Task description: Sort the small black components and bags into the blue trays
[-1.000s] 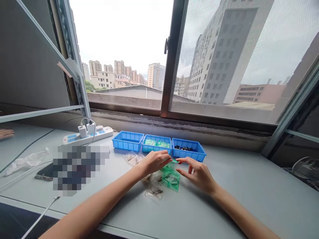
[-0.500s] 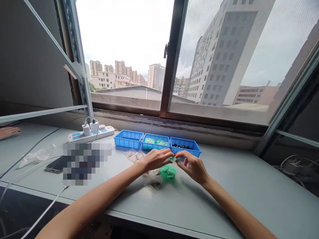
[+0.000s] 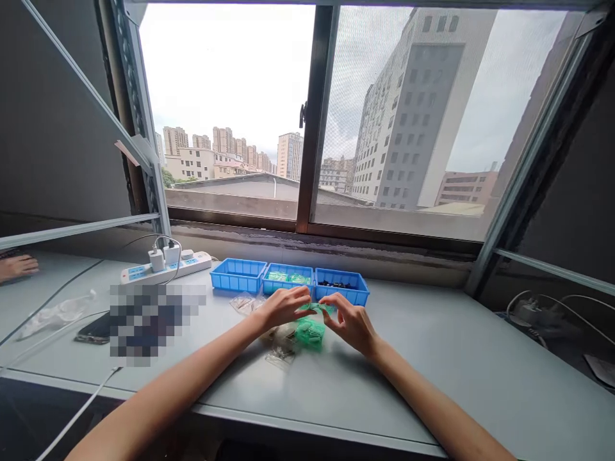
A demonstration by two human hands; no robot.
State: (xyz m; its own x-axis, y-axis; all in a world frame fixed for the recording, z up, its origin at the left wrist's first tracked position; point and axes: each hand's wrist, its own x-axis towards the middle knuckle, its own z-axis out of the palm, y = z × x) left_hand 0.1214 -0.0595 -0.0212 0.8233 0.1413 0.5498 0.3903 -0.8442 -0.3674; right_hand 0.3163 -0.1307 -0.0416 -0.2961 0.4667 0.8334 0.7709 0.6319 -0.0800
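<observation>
Above the table, a small green plastic piece, apparently a little bag, is stretched between my two hands. My left hand pinches its left end, and my right hand grips the right end between thumb and fingers. Just below them lies a green plastic bag holding small pieces too unclear to name. Clear plastic bags with small contents rest beside it, partly behind my left wrist. Another clear packet lies farther left, in front of the bins.
Three blue bins stand in a row: the left bin, the middle bin with green packets, and the right bin with black parts. A power strip, phone and cables are at left. Another person's hand shows far left.
The view has shifted, so the scene sits farther left and slightly lower. My fingers are a bit farther apart, and more of the green plastic shows between them.
</observation>
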